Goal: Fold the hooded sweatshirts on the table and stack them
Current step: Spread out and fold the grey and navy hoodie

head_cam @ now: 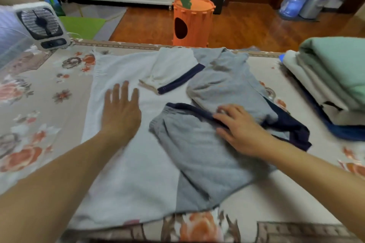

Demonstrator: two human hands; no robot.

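While the left hand (121, 110) lies flat, fingers straight and slightly spread, palm down on the pale body panel, the right hand (240, 128) rests on the folded-in grey sleeve (193, 144), fingertips curled over its navy trim band; I can't tell whether it pinches the fabric or only presses it. Hooded sweatshirt (138, 163) lies spread in the middle of the table, on the floral tablecloth (39, 124). Long axis runs left-right across the view: ribbed hem at the left edge, hood (223, 77) at the right, bunched and grey, pointing toward the stack. Colours are pale grey-white on the far and left parts, darker grey near and right, navy stripes at the seams. Far sleeve (169, 73) is folded in over the chest, cuff pointing to the near left, navy band along its edge. Near sleeve also lies across the chest, cuff pointing left. Stack of folded garments (331, 85) sits at the right table edge, green on top, cream under it, blue at the bottom, just beside the hood. Small box fan (42, 24) stands at the far-left corner. Orange carrot-shaped bin (192, 21) stands on the wooden floor beyond the table.
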